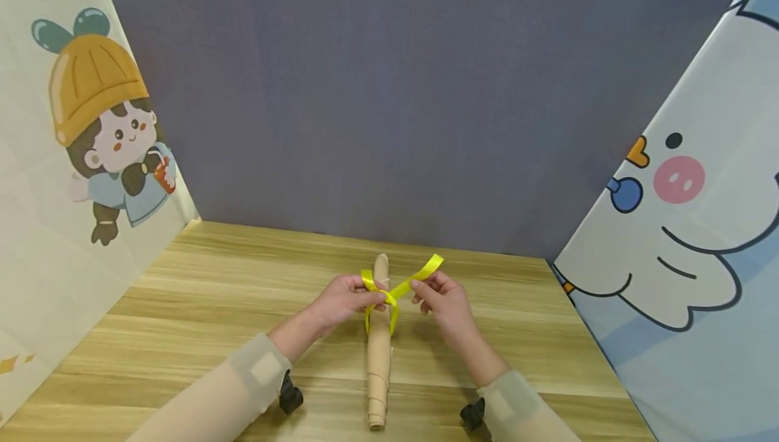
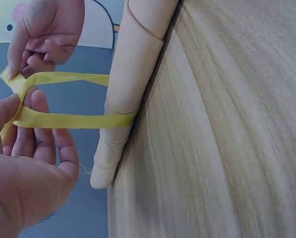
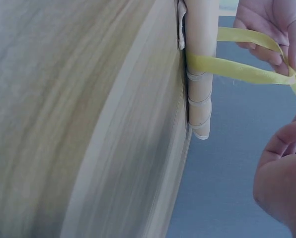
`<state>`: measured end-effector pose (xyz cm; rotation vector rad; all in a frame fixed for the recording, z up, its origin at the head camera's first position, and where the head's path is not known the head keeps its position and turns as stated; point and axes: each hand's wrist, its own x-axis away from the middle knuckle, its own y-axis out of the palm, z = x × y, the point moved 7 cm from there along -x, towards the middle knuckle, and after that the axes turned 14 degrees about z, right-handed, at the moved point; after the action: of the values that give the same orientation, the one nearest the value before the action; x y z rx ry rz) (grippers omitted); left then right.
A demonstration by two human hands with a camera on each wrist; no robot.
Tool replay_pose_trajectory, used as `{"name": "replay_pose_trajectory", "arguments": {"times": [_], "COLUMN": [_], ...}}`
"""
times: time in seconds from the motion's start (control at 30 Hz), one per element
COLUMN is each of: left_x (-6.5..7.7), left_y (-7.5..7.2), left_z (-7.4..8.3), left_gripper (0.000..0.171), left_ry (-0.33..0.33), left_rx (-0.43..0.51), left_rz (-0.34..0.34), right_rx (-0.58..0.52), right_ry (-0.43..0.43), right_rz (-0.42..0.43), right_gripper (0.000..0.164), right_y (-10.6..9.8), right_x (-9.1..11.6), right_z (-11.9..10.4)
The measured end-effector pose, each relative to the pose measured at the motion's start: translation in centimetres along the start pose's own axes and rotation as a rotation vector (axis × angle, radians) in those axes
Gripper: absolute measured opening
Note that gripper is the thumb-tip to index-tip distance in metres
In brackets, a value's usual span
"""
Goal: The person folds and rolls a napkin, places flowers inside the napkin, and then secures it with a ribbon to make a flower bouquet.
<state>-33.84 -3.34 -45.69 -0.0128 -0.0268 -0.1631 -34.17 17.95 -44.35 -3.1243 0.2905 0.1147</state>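
A long, tapering beige roll with spiral edges lies lengthwise on the table. A yellow ribbon loops around it and rises to a crossing above the roll. At that crossing my left hand pinches the ribbon between thumb and fingers. Just to the right, my right hand pinches the ribbon's right tail, whose free end sticks up past the fingers. In the left wrist view, two ribbon strands stand taut between the roll and the hands. The right wrist view shows the ribbon loop clear of the tabletop.
The wood-grain table ends at a grey-blue back panel. Side panels printed with a cartoon child and a white cartoon animal stand left and right. A small black wrist device sits at the left cuff.
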Motion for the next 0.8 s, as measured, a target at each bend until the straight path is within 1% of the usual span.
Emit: {"name": "replay_pose_trajectory", "arguments": {"times": [0.13, 0.27, 0.4, 0.53, 0.7, 0.8], "left_x": [0.1, 0.3, 0.6, 1.0, 1.7, 2.0], "left_y": [-0.4, -1.3, -2.4, -3.1, -3.8, -4.4], "left_z": [-0.4, -1.0, -1.0, -1.0, -1.3, -1.5], "left_gripper": [0.03, 0.033, 0.033, 0.033, 0.031, 0.03], "left_ry": [0.001, -0.005, 0.001, 0.004, -0.003, -0.01], "left_rx": [0.022, 0.013, -0.01, -0.051, -0.082, -0.08], "left_rz": [-0.002, 0.042, 0.099, 0.136, 0.152, 0.154], "right_rx": [0.06, 0.109, 0.106, 0.112, 0.109, 0.113], "right_ry": [-0.007, -0.008, 0.014, 0.021, 0.042, 0.054], "right_rz": [0.005, 0.003, 0.011, 0.017, 0.021, 0.031], "right_gripper": [0.019, 0.022, 0.024, 0.026, 0.027, 0.027], "right_y": [-0.6, -1.3, -2.0, -2.5, -3.3, -4.0], "right_x": [0.1, 0.3, 0.4, 0.5, 0.8, 0.8], "right_z": [0.3, 0.7, 0.9, 0.9, 1.0, 1.4]}}
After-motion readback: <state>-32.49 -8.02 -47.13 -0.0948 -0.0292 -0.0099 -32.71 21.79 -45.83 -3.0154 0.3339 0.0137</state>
